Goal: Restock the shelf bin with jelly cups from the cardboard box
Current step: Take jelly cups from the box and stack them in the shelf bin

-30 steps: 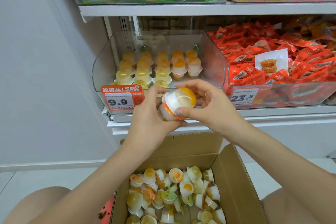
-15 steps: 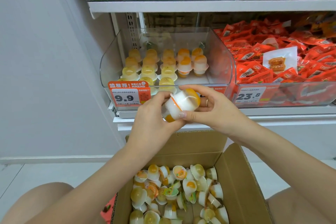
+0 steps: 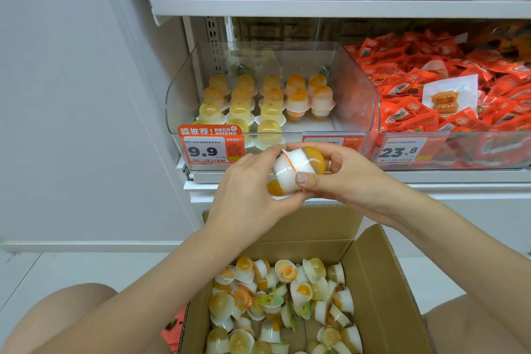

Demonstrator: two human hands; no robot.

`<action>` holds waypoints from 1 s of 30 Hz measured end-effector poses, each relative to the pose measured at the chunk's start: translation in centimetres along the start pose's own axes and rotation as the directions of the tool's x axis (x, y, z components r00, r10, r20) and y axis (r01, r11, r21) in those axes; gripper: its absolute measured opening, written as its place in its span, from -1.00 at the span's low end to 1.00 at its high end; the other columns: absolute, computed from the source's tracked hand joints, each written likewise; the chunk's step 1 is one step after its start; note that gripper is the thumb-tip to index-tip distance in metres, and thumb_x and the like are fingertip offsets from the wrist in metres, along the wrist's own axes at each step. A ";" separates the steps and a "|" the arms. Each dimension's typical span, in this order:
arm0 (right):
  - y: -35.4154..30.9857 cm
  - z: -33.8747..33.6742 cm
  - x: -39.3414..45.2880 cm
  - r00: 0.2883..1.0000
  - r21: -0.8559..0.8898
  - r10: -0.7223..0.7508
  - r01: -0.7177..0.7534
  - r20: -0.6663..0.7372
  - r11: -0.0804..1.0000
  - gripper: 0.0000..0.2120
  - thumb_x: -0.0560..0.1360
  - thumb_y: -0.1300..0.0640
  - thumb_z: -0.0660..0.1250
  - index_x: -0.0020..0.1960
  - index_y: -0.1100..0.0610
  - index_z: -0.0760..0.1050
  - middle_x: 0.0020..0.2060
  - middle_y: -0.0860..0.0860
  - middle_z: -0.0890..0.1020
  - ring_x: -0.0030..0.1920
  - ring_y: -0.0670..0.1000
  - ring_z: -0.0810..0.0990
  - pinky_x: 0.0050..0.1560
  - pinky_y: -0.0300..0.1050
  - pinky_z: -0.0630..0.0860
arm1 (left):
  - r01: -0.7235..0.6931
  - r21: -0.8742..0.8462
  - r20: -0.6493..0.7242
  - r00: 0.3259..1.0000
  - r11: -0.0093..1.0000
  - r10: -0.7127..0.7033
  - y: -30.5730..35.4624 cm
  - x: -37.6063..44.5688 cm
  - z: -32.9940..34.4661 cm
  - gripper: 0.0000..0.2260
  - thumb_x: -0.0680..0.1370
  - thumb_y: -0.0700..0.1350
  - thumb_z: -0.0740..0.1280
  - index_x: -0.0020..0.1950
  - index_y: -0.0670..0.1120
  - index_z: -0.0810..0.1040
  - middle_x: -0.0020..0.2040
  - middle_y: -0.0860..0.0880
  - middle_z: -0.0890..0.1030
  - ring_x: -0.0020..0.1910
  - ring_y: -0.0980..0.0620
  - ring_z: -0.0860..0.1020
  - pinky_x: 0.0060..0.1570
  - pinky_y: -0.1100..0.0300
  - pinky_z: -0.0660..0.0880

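1. Wall (image 3: 71, 95), plain and pale, fills the left side, with a skirting strip along the floor.
2. Left hand (image 3: 247, 195) reaches up from the lower left, forearm slanting across the view, back of the hand toward the camera. Its fingers curl round the lower, orange-tipped end of a pair of jelly cups (image 3: 296, 169) held mouth to mouth.
3. The pair sits tilted in mid-air in front of the shelf edge, just below the shelf bin (image 3: 184, 95) and above the cardboard box (image 3: 382, 282).
4. The clear bin holds jelly cups standing dome-up in rows, yellow ones at the left and front, orange-and-white stacked ones toward the right; its front right part shows bare floor. A price tag (image 3: 211, 146) reading 9.9 hangs on its front left.
5. The open box below holds a loose jumble of cups lying every way.
6. Right hand (image 3: 350, 178) comes in from the lower right, wrist bent. Its thumb lies along the near side of the pair and its fingers wrap over the upper orange end, gripping it.
7. A neighbouring bin of red snack packets (image 3: 431, 89) stands just right, tagged 23.8.
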State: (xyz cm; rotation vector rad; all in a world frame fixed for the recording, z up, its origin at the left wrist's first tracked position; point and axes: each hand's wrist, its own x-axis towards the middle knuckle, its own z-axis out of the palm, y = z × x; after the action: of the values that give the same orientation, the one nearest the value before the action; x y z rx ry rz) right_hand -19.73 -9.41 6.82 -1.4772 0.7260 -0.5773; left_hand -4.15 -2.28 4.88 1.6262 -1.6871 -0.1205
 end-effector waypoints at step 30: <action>-0.6 -6.8 17.5 0.982 -0.956 -0.030 -0.173 -0.185 0.237 -0.41 0.22 -0.03 0.57 0.18 0.15 0.53 -0.07 0.03 0.58 -0.08 0.04 0.50 -0.15 -0.17 0.41 | 0.139 0.554 0.085 0.971 0.821 -0.222 -4.3 5.0 0.7 -0.60 0.52 -0.23 0.24 0.21 -0.08 0.07 -0.26 0.01 0.39 -0.35 -0.05 0.38 -0.52 0.19 0.13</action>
State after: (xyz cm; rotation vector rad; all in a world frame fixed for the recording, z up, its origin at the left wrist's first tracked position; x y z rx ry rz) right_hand -13.04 -26.96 6.28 -2.5825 1.4522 -0.0777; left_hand -0.43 -7.75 4.25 2.2536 -1.7730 0.1729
